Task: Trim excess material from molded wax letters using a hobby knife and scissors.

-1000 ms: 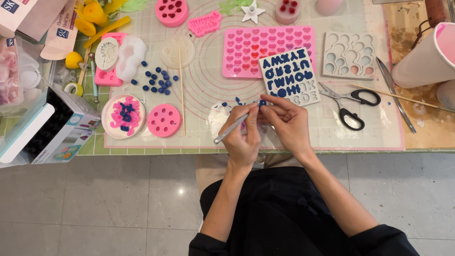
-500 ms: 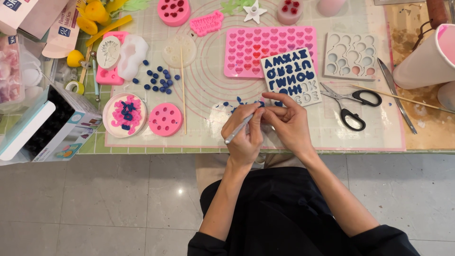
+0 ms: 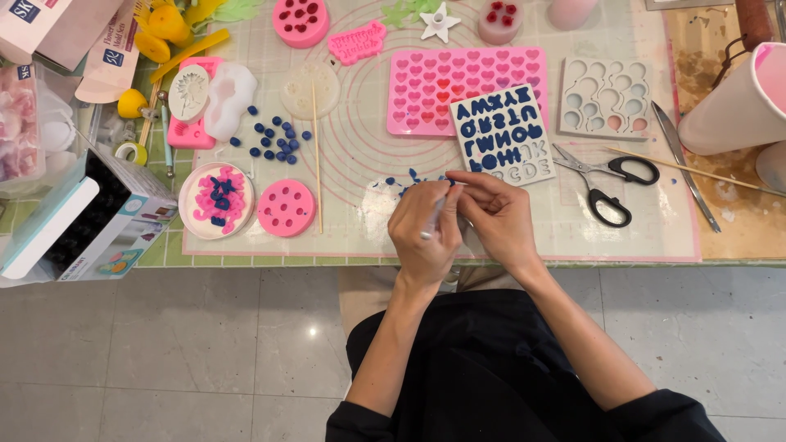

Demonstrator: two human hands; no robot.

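Observation:
My left hand [image 3: 422,233] grips a thin white stick tool [image 3: 432,221] over the translucent work mat [image 3: 360,147], near the table's front edge. My right hand [image 3: 495,214] touches it, fingers pinched at the tool's upper tip. What the fingertips pinch is hidden. Small dark blue bits [image 3: 405,178] lie on the mat just above both hands. A white letter mould [image 3: 501,135] filled with dark blue letters sits right above my right hand.
A pink heart mould [image 3: 467,86] lies behind the letter mould. Black-handled scissors [image 3: 610,184] and a grey round-cavity mould [image 3: 604,98] lie right. Left are a pink round mould [image 3: 286,208], a plate with blue pieces [image 3: 217,199], blue balls [image 3: 274,141], a wooden skewer [image 3: 316,155] and boxes [image 3: 74,221].
The stick tool has swung from a low slant toward the left to nearly upright in my left hand. Both hands stayed at the same spot.

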